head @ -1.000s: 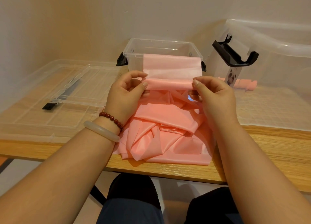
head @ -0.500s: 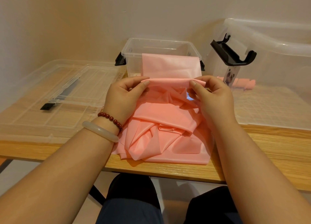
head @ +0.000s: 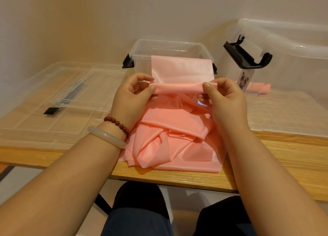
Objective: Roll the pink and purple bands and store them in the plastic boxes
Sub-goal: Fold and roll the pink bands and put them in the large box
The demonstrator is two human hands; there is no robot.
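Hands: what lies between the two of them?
Head view: a rolled edge of the pink band spans from left hand to right hand.

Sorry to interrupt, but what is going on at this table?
A person is rolling the pink band: the left hand and right hand pinch the two ends of its rolled-up part above the wooden table. Most of the band lies crumpled under it, in front of the open small clear box.

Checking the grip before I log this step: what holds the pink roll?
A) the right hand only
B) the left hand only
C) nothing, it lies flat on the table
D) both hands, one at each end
D: the left hand and the right hand each pinch one end of the pink roll.
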